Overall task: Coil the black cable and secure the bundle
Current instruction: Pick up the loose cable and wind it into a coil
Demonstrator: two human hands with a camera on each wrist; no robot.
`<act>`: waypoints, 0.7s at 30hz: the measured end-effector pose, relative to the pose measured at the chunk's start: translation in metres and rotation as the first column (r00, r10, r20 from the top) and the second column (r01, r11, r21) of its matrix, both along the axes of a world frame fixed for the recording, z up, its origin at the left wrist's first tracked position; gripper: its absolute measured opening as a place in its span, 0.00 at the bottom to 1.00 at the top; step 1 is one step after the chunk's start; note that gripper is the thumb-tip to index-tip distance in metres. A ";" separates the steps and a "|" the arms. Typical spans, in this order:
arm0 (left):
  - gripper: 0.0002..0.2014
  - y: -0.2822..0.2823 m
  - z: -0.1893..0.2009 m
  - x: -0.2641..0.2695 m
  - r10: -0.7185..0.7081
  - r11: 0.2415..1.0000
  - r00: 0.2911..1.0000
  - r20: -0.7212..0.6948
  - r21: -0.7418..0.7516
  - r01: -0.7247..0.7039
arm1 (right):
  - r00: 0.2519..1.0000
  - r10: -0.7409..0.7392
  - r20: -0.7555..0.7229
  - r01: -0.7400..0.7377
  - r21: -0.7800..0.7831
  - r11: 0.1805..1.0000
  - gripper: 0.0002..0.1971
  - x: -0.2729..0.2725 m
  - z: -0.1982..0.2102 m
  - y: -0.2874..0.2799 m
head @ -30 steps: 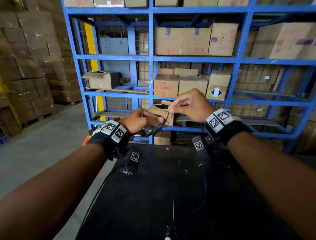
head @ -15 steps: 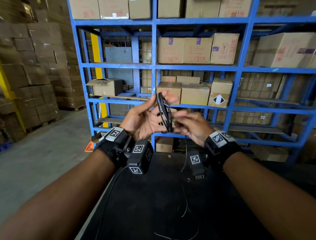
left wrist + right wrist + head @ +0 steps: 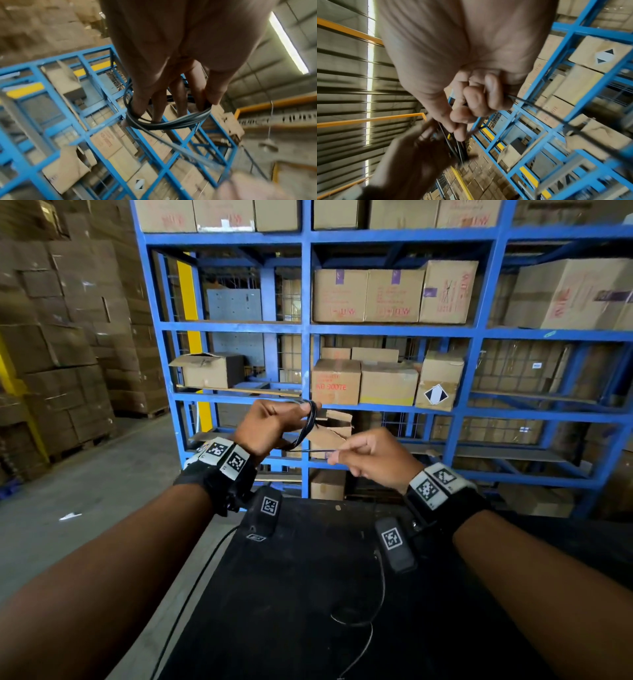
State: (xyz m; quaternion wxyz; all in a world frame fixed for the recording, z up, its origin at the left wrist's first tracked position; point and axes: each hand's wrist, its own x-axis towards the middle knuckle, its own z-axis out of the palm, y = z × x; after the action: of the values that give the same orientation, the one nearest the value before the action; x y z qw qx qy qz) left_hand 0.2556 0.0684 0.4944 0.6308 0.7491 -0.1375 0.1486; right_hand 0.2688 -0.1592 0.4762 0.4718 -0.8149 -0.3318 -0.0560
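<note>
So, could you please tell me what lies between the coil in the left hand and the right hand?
A short taut stretch of the black cable runs from the coil in the left hand to the right hand, clearest in the head view.

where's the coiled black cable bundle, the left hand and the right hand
coiled black cable bundle (image 3: 171, 122): left wrist view, on the lower arc of the loops
left hand (image 3: 265, 428): head view, on the back of the hand
right hand (image 3: 376, 458): head view, on the back of the hand
</note>
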 end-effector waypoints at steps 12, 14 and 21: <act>0.17 0.002 -0.034 -0.006 -0.305 0.941 0.899 -0.314 0.047 0.336 | 0.978 0.007 0.210 0.001 -0.038 0.999 0.07 0.023 0.025 0.000; 0.19 0.004 -0.031 -0.009 -0.426 0.903 0.839 -0.337 -0.099 0.418 | 0.990 0.049 0.131 -0.061 0.091 0.994 0.09 0.023 0.022 0.001; 0.19 -0.001 -0.020 -0.010 -0.746 0.578 0.666 -0.003 -0.499 0.645 | 0.952 0.177 -0.248 -0.038 0.482 0.875 0.10 0.020 -0.023 0.018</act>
State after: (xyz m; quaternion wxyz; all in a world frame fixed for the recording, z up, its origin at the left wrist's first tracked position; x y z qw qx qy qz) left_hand 0.2451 0.0670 0.4741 0.8057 0.4739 -0.3143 -0.1657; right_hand 0.2893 -0.1417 0.4537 0.7008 -0.6551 -0.2820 0.0094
